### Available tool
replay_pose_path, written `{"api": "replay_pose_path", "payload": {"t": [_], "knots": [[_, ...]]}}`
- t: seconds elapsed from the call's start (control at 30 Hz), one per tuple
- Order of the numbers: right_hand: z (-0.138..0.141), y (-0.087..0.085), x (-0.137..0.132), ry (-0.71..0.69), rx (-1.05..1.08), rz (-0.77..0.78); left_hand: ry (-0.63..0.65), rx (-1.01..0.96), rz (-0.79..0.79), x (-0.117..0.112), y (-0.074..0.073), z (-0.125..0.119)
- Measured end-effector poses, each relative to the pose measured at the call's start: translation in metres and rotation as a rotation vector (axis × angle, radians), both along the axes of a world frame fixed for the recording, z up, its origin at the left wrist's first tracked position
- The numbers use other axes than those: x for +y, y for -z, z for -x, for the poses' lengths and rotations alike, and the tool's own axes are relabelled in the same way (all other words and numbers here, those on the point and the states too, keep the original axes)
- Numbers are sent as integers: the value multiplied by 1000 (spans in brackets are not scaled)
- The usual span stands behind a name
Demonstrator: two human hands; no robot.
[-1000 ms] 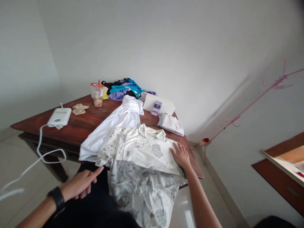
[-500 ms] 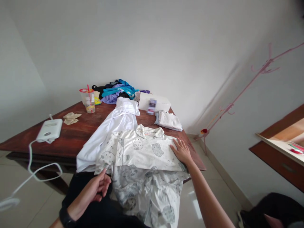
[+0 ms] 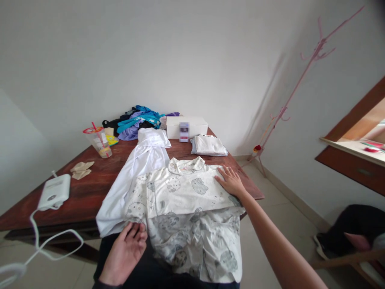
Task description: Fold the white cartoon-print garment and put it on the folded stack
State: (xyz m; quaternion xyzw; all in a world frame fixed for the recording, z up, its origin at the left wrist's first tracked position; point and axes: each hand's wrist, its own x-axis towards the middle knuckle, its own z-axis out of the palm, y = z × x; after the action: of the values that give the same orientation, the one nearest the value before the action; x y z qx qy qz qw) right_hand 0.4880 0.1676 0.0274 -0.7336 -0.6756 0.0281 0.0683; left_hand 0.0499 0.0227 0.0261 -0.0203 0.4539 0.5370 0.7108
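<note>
Our left hand (image 3: pixel 126 251) has risen to pinch the soft, light printed shirt's (image 3: pixel 183 192) hem on the counter (image 3: pixel 90 188), right hand (image 3: pixel 230 181) pressing flat.

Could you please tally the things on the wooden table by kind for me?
Spread garments: 2, the printed shirt and white garment
Folded cloth: 1
Clothes heap: 1
White box: 1
Drink cup: 1
White device: 1
Crumpled tissue: 1
Total: 8

No legible text found; label on white box (image 3: pixel 187 126) blurred, print on plastic cup (image 3: pixel 99 142) too small.
</note>
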Motion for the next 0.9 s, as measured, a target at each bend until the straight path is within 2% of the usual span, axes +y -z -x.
{"api": "replay_pose_path", "payload": {"t": [0.07,0.1,0.2,0.27,0.37,0.43,0.53,0.63,0.77,0.9], "knots": [[0,0,0,3,10,-1,-29,-192,-23,-4,-1,-4],[0,0,0,4,15,-1,-47,-222,-65,-7,-1,-4],[0,1,1,1,25,-2,-77,-178,-211,-13,-2,-1],[-1,2,1,0,26,-5,-71,-98,-250,-12,-4,1],[-2,3,2,6,26,-6,49,101,-287,-6,-9,1],[-2,3,2,0,30,-6,126,344,-322,-3,-11,-2],[-1,3,2,-8,36,-10,64,748,-341,-4,-15,-7],[-1,3,2,-1,29,-11,43,931,-343,-7,-24,-12],[-1,-1,0,-5,13,12,223,894,-457,-5,-46,-16],[17,-21,-12,25,-10,-5,365,791,-509,0,-65,-15]]}}
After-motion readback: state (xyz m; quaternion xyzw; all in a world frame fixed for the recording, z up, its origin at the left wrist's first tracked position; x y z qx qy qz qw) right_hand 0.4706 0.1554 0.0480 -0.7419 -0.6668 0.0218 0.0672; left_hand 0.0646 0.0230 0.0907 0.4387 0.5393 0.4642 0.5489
